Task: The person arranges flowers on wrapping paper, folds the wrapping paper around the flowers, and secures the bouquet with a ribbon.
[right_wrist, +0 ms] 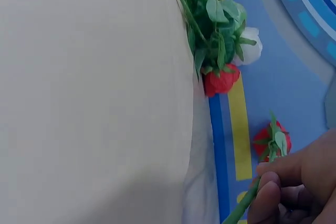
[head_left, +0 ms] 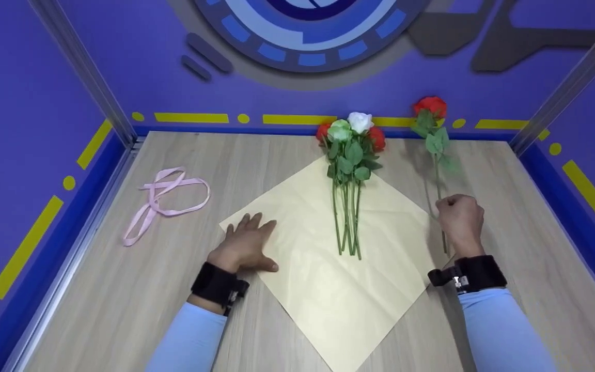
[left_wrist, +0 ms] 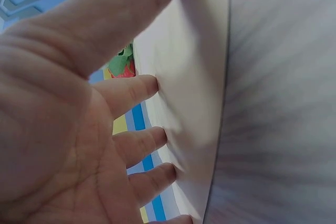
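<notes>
My right hand [head_left: 461,219] pinches the green stem of a single red rose [head_left: 431,107], raised at the right with its bloom pointing away from me. The right wrist view shows the stem [right_wrist: 247,203] between thumb and fingers. My left hand [head_left: 248,242] is spread, fingertips touching the left corner of a cream sheet of wrapping paper [head_left: 313,289]. On the sheet's far part lies a bunch of artificial roses [head_left: 351,155], with red, white and pale green blooms at the back and bare stems toward me.
A loosely looped pink ribbon [head_left: 166,199] lies on the wooden table [head_left: 96,310], left of the paper. Blue-purple panels [head_left: 137,62] with yellow marks wall in the back and both sides.
</notes>
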The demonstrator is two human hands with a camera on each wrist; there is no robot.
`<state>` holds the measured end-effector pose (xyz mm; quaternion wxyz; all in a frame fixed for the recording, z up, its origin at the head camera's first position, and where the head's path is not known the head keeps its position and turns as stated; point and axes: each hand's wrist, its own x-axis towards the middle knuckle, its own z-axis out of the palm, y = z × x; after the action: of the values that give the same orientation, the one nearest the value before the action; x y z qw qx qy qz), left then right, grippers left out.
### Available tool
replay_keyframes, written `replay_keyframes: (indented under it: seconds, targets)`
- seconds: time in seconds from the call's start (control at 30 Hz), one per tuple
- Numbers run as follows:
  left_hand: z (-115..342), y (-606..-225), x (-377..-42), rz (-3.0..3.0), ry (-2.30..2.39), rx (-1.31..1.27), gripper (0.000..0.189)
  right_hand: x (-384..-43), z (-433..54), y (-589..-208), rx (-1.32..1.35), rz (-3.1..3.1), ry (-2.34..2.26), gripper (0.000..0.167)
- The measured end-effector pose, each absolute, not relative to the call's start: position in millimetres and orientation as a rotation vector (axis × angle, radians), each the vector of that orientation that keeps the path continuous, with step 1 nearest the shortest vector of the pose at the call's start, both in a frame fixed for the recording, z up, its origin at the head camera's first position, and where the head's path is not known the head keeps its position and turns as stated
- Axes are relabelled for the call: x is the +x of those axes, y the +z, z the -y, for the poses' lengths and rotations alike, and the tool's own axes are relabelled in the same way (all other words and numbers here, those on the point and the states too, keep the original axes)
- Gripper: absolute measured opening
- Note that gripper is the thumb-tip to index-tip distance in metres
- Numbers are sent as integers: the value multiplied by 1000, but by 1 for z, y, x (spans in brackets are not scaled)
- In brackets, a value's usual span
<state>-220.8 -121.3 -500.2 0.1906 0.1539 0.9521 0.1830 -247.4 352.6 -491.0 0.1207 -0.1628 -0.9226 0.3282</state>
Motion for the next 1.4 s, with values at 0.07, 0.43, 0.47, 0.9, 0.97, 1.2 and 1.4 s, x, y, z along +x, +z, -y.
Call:
replay_keyframes:
  seconds: [0.07, 0.43, 0.47, 0.9, 0.97, 1.2, 1.4]
  targets:
    - [122, -500, -221, -2676, 514, 431, 106, -249, -343, -492, -471, 2703, 993, 31]
    - [122, -500, -221, -2671, 529, 435, 106, -247, -274, -504, -354, 2667, 1210, 24]
    - [122, -500, -221, -2672, 528, 436, 106, -246, -266, -504, -340, 2663, 1245, 24]
    - [120, -499, -220, -2674, 543, 430, 107, -243, -206, -513, -303, 2567, 1505, 18]
    - [120, -498, -220, -2678, 537, 429, 107, -245, -207, -516, -333, 2566, 1511, 18]
    - [121, -498, -219, -2679, 533, 432, 107, -250, -213, -526, -351, 2677, 1450, 19]
    - [122, -499, -219, -2666, 549, 440, 107, -259, -214, -528, -278, 2734, 1343, 21]
